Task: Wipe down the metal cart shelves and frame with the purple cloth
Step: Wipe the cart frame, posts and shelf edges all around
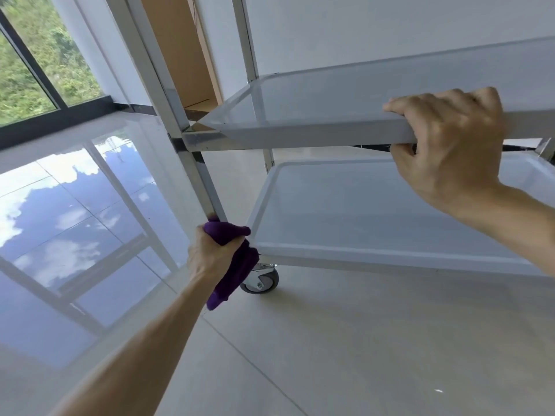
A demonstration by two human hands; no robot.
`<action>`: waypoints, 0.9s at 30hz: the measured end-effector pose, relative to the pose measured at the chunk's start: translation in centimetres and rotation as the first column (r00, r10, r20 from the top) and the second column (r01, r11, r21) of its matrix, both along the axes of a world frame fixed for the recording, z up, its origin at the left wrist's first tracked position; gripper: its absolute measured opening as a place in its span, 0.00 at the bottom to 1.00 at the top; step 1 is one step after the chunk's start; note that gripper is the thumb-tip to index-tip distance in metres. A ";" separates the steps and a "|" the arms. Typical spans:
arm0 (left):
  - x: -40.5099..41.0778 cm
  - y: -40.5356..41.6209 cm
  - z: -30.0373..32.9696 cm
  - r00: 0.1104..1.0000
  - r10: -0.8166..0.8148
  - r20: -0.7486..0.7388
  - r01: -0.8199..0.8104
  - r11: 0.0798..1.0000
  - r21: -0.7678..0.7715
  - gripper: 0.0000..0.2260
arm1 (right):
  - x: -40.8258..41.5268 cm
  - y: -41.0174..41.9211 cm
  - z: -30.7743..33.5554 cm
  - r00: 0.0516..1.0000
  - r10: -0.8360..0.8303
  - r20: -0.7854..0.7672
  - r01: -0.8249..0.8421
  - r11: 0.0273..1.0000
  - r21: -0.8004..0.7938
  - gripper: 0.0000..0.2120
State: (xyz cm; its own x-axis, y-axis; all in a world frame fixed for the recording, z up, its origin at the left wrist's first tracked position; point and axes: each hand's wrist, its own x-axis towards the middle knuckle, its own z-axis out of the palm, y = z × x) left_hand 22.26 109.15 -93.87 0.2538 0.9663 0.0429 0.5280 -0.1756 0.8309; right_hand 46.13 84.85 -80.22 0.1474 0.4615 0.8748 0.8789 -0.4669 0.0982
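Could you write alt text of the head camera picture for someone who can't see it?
A left hand wraps a purple cloth round a metal cart's upright post, near the lower shelf. The right hand grips the front edge of the shelf above.

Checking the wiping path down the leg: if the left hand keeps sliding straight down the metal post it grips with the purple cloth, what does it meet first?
Probably the corner of the lower white tray shelf, which already looks level with the left hand and purple cloth on the square metal post. Below that sits the grey caster wheel.

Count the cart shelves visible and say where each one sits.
2. The upper shelf has its front rim gripped by the right hand; the lower shelf sits beneath it, by the left hand holding the purple cloth. More may lie above, out of frame.
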 end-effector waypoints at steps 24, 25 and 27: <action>2.9 0.8 -0.5 0.431 -0.359 -0.828 0.865 0.425 0.266 0.40 | 0.5 -0.1 -0.3 1.000 -0.005 0.023 0.006 1.000 -0.018 0.17; 2.7 0.6 -1.0 0.466 -0.366 -0.806 0.853 0.428 0.299 0.40 | 0.5 0.0 -0.3 1.000 -0.016 0.026 0.016 1.000 -0.014 0.17; 2.7 -0.3 -1.7 0.537 -0.366 -0.760 0.818 0.448 0.362 0.37 | 0.5 0.2 -0.4 0.999 -0.039 0.033 0.039 0.999 0.002 0.17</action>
State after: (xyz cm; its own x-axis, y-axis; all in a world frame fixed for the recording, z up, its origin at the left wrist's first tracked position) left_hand 24.93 108.89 -95.56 0.9352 0.3052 0.1797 0.3131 -0.9496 -0.0166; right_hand 46.61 85.04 -80.62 0.1361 0.4547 0.8802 0.8565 -0.5005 0.1261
